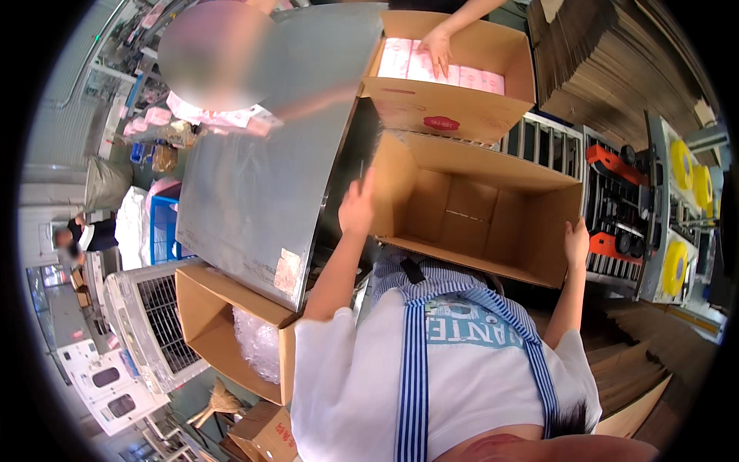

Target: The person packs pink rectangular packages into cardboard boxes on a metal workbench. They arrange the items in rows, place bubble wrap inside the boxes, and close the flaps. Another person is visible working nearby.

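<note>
And there, by the left edge of the tabletop [254, 181], a person's head [215, 54] was all blur! At the far right corner, a co-worker's hand [439, 50] covered some pink packs [396, 58], its arm [471, 13] cut off above. Along the right edge, the wearer's left hand [356, 208] had a hold too smeared to tell, while the open box [473, 208] hid some conveyor rollers [546, 142].

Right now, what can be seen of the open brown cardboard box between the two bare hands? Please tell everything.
The open brown cardboard box is rectangular, its mouth up, its bare inside showing. Pale broken marks cross the bottom; the left inner wall looks brighter. The right hand holds its right edge; the left hand is at its left end, contact unclear. It lies nearer than a printed brown cardboard box of pink packs, right of the flat grey metal table. What supports it is hidden.
</note>
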Motion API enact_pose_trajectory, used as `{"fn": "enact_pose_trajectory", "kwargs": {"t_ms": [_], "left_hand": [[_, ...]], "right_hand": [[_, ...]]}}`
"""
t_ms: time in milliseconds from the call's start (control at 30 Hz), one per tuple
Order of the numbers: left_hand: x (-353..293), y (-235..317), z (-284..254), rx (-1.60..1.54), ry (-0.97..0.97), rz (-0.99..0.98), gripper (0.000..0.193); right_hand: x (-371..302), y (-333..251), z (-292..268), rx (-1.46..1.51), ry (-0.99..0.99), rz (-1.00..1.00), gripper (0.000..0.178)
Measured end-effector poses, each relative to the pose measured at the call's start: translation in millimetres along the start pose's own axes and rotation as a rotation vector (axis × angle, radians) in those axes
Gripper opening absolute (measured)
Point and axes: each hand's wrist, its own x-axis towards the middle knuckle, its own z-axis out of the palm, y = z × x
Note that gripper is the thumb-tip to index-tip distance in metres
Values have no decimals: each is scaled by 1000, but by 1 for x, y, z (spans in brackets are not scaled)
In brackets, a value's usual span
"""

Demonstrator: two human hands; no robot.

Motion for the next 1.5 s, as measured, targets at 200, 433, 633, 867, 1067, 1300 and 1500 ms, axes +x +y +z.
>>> {"fn": "enact_pose_trajectory", "kwargs": {"t_ms": [200,433,633,867,1067,1300,1500], "left_hand": [[38,-57,38,411,-129,-21,48],[40,-104,47,176,-120,207,27],[41,-174,1,-243,174,92,38],[10,-293,-3,-29,82,-418,59],[10,-295,1,-23,42,-447,61],[9,-299,2,-23,84,-448,61],[8,-303,9,33,99,-431,61]], "right_hand": [[-9,-46,16,-42,50,13,32],[-12,-63,45,37,10,-67,32],[-32,-135,86,-97,-14,13,40],[-30,-226,80,-525,223,-214,65],[-31,-318,125,-267,-31,-502,48],[-42,-356,159,-250,-305,-618,39],[-47,-345,162,-250,-398,-618,37]]}}
